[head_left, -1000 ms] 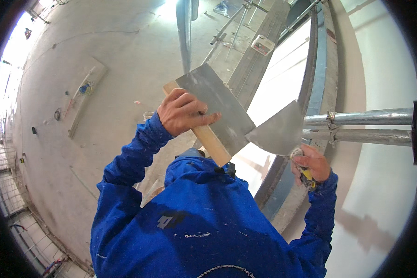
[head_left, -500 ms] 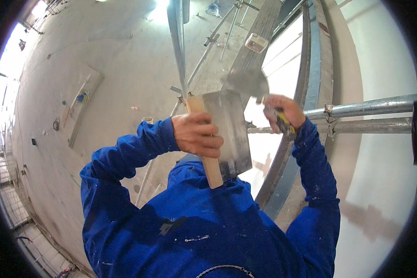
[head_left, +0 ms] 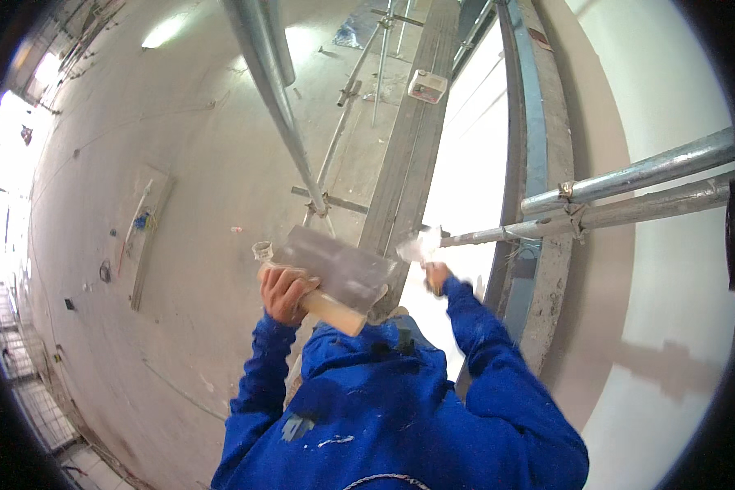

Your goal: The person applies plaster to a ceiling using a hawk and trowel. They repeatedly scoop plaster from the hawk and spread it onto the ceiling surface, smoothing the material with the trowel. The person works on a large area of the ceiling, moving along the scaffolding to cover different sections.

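Observation:
My left hand [head_left: 285, 294] is closed around the pale wooden grip of a wide plastering blade [head_left: 339, 266]. Its grey rectangular metal face, tilted, points away from me. A little to the right, my right hand [head_left: 438, 278] grips the handle of a putty knife [head_left: 420, 246], partly smeared by motion. Whitish material shows on the knife's blade. The two blades lie close together, with a small gap between them. Both of my arms wear blue sleeves.
Grey scaffold planks [head_left: 412, 122] run ahead of me, bearing a white plastic container [head_left: 427, 86]. A steel upright [head_left: 273, 98] rises at front left. Horizontal pipes [head_left: 637, 175] extend at right before a pale wall [head_left: 678, 90]. Far below lies a concrete floor [head_left: 196, 163] with a board.
My left hand has moved left and down, turning the wide blade from nearly upright to slanted. My right hand has drawn left and down with the putty knife. The view has shifted.

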Tool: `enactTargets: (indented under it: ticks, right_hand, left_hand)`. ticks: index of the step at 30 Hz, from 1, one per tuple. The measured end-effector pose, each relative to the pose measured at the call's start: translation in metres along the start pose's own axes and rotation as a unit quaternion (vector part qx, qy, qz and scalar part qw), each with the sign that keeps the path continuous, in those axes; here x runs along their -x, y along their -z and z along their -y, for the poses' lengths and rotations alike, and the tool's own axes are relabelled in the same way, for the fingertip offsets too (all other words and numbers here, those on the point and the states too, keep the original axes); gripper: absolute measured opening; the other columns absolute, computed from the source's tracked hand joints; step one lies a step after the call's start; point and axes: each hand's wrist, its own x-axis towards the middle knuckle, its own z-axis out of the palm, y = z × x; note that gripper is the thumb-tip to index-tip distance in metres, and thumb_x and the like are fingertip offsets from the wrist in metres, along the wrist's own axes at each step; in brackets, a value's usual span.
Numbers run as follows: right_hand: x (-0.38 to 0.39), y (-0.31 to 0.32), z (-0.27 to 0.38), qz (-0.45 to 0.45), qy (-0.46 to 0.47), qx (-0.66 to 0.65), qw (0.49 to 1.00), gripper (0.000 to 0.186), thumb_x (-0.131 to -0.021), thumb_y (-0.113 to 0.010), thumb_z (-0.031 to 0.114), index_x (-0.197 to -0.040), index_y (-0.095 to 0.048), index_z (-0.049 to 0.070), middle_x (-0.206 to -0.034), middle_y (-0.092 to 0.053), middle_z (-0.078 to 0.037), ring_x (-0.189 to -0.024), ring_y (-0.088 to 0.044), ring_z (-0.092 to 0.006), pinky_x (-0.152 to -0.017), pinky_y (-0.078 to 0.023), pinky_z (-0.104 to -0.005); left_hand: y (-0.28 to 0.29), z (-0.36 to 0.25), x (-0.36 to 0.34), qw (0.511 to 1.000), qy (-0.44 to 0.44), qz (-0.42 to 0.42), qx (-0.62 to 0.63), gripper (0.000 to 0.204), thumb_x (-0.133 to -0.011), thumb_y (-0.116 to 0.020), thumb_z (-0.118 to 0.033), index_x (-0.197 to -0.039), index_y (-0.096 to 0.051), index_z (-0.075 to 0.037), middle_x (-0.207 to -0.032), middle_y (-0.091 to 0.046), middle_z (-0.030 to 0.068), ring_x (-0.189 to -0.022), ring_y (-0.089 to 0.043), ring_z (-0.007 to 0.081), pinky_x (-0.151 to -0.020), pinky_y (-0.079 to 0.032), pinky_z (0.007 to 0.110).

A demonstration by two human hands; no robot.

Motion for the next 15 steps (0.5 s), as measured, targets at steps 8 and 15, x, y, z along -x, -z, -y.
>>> enactTargets:
  ticks: [8, 15]
  right_hand:
    - [0.235, -0.019, -0.064, -0.159, -0.112, -0.31, 0.931, 0.021, -0.082, -0.051, 0.02, -0.095, -0.048, 0.004, -0.057, -0.05, -0.007, -0.042, -0.049, -0.0143, -0.038, -0.043, -0.0296]
    - [0.359, -0.039, -0.042, -0.445, 0.035, -0.385, 0.807, 0.033, -0.081, -0.055, 0.011, -0.112, -0.048, 0.002, -0.075, -0.058, -0.008, -0.064, -0.055, -0.0144, -0.059, -0.045, -0.0268]
  left_hand:
    - [-0.081, -0.015, 0.003, 0.974, 0.075, 0.147, 0.158, 0.017, -0.059, -0.06, -0.005, -0.075, -0.055, -0.006, -0.072, -0.052, 0.0098, -0.069, -0.051, 0.0298, -0.061, -0.04, 0.035]
    - [-0.17, -0.135, -0.065, 0.738, 0.16, 0.539, 0.374, 0.041, -0.061, -0.061, -0.003, -0.101, -0.05, 0.004, -0.083, -0.056, 0.0063, -0.074, -0.053, 0.0121, -0.063, -0.045, 0.027]
